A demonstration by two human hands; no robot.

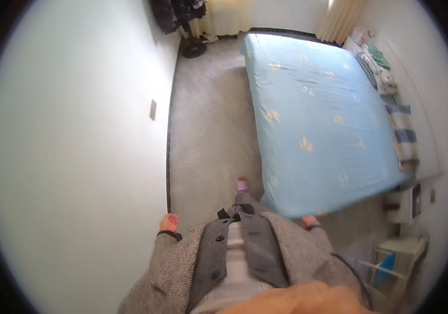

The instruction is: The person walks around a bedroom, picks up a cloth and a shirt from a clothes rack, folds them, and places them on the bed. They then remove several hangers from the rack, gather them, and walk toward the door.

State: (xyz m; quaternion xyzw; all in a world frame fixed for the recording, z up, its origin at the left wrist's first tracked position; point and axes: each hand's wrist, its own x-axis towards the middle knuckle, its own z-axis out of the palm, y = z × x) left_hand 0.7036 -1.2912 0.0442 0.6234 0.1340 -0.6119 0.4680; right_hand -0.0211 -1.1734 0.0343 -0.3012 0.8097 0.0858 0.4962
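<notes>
My left hand (pixel 168 223) hangs beside the white wall (pixel 79 149), its fingers loosely curled and nothing seen in it. A dark band circles that wrist. On the other side, my right hand (pixel 309 221) is close to the near edge of a bed with a light blue sheet (pixel 318 117) patterned with yellow and white flowers. That hand is small and blurred; whether it touches the sheet, and how its fingers lie, I cannot tell. I wear a grey herringbone coat (pixel 177 267), hanging unbuttoned. One foot in a pinkish slipper (pixel 242 185) shows on the floor.
A grey floor strip (pixel 212 117) runs between wall and bed. Ahead stands a coat rack base (pixel 194 50) under dark clothes (pixel 175 13). A checked pillow (pixel 403 135) and folded bedding (pixel 381 72) line the bed's right side. A pale small table (pixel 402 245) stands at lower right.
</notes>
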